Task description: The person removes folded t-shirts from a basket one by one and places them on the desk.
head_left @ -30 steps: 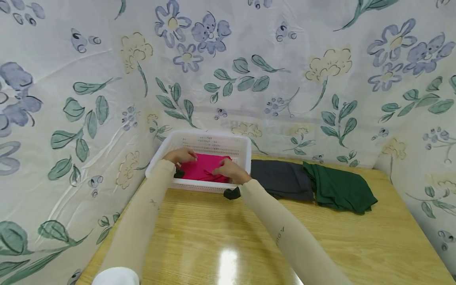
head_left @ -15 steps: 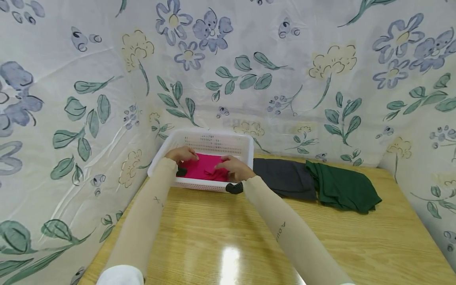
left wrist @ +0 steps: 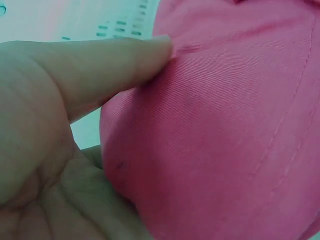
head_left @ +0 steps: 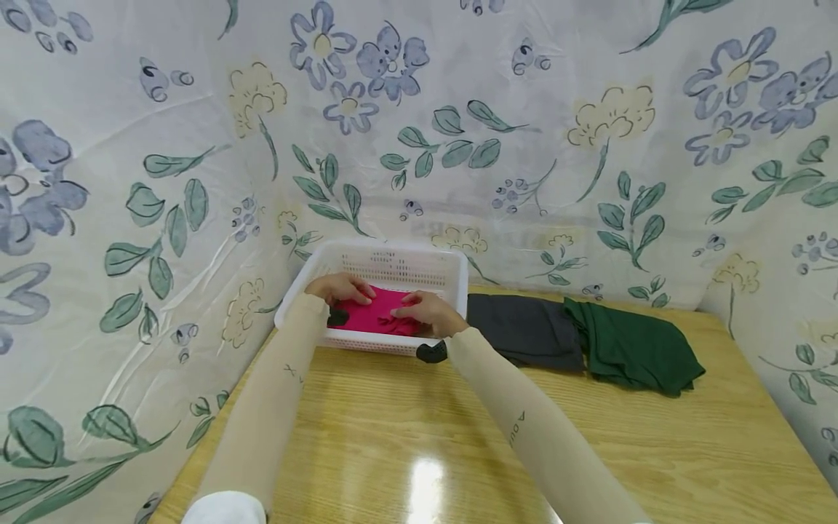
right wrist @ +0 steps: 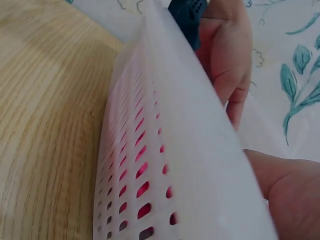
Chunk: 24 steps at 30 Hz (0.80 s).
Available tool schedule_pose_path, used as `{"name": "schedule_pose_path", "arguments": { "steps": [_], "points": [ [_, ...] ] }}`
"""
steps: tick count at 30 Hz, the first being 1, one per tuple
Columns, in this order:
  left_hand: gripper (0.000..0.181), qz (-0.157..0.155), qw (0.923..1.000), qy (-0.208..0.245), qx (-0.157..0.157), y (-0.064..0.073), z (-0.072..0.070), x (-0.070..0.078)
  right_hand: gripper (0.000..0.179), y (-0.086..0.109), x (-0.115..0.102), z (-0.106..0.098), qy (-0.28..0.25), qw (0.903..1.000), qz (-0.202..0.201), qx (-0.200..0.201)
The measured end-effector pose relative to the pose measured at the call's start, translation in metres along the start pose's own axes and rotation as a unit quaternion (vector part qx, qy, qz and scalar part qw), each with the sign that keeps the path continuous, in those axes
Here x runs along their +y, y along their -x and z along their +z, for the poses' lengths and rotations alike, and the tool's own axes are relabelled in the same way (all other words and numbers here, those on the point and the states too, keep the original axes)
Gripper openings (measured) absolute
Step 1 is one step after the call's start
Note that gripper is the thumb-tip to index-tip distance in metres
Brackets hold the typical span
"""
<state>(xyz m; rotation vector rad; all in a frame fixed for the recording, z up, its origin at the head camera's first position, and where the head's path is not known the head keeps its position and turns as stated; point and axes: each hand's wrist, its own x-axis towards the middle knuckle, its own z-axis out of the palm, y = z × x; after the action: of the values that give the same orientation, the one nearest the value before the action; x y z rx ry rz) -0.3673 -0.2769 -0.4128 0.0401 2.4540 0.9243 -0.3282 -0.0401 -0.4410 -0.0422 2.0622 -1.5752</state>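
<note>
A bright pink garment [head_left: 366,309] with stitched seams lies inside a white plastic basket [head_left: 462,287]. My left hand [head_left: 342,288] holds its left side; in the left wrist view the thumb presses on top of the pink cloth [left wrist: 215,130] while the other fingers tuck under it. At the garment's right end my right hand [head_left: 433,313] reaches over the basket's front rim, its fingertips pinching a small fold. In the right wrist view the basket's perforated wall [right wrist: 190,125] hides most of that hand, leaving part of it [right wrist: 295,195] at the lower right.
To the right of the basket, a dark grey folded garment [head_left: 520,331] and a dark green one [head_left: 631,346] lie side by side on the wooden table [head_left: 497,429]. Floral fabric [head_left: 511,167] hangs behind and at both sides. A black wrist device [head_left: 432,353] overlaps the basket's front.
My left fingertips have shifted slightly right over the pink garment, so the two hands are a little closer together. The basket and the other garments stay put.
</note>
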Motion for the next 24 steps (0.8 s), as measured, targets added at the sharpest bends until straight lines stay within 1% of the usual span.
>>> {"name": "schedule_pose_path", "arguments": {
  "steps": [4, 8, 10, 12, 16, 19, 24],
  "points": [
    [0.035, 0.021, 0.9996, -0.004, -0.017, 0.003, 0.000, 0.007, 0.046, -0.001, 0.003, 0.000, -0.009, 0.9998, -0.016, 0.000],
    [0.034, 0.022, 0.9996, -0.003, -0.017, 0.006, -0.002, 0.011, 0.039, 0.000, 0.004, 0.001, -0.014, 0.9988, -0.045, 0.015],
    [0.034, 0.030, 0.9994, -0.011, -0.009, 0.008, -0.004, 0.011, 0.035, 0.000, 0.004, 0.002, 0.001, 0.9976, -0.064, 0.028],
    [0.035, 0.040, 0.9991, -0.009, 0.000, 0.009, -0.005, 0.010, 0.033, 0.001, 0.004, 0.001, 0.022, 0.9951, -0.085, 0.045],
    [0.034, 0.066, 0.9973, -0.001, 0.033, 0.014, -0.008, 0.009, 0.032, 0.003, 0.001, -0.001, 0.063, 0.9877, -0.119, 0.080],
    [0.033, 0.083, 0.9952, 0.007, 0.052, 0.017, -0.011, 0.010, 0.033, 0.006, -0.003, -0.004, 0.071, 0.9843, -0.134, 0.090],
    [0.035, 0.102, 0.9925, 0.027, 0.063, 0.023, -0.017, 0.011, 0.033, 0.012, -0.012, -0.011, 0.096, 0.9766, -0.165, 0.099]
  ]
}}
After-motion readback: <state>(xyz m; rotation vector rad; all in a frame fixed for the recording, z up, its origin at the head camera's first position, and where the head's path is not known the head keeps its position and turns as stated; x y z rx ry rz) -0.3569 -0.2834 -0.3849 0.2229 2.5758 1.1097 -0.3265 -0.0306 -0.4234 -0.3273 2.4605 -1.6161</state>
